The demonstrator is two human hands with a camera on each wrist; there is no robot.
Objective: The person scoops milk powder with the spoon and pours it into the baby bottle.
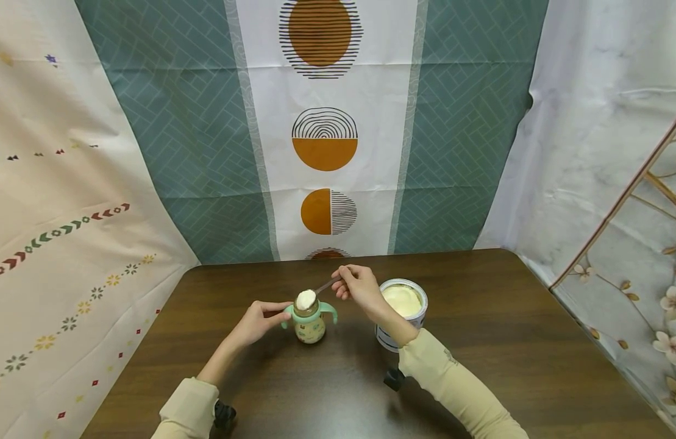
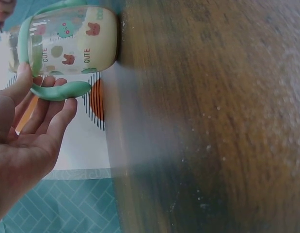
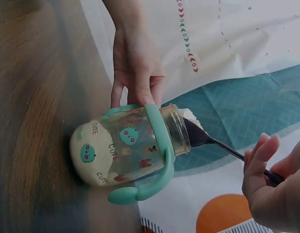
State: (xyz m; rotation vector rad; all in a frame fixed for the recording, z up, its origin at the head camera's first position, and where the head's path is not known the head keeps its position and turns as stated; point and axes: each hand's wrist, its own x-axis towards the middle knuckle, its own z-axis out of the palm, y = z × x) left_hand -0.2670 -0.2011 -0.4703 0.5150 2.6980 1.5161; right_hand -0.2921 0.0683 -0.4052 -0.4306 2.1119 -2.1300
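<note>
A clear baby bottle (image 1: pixel 310 330) with printed pictures and a green two-handled collar stands upright on the table, partly filled with pale powder. My left hand (image 1: pixel 255 323) holds its left green handle (image 2: pixel 62 91) between thumb and fingers. In my right hand (image 1: pixel 359 286) is the handle of a dark spoon (image 3: pixel 227 148), gripped near its end. White powder (image 1: pixel 306 299) is heaped in the spoon's bowl, which sits right at the bottle's open mouth (image 3: pixel 181 131). Beside my right forearm stands an open tin of pale powder (image 1: pixel 402 300), partly hidden by that wrist.
The brown wooden table (image 1: pixel 480 341) reaches back to a hanging patterned cloth (image 1: pixel 458 152). Light cloths hang at the left and right sides. Small white specks of powder (image 2: pixel 208 145) lie on the wood near the bottle.
</note>
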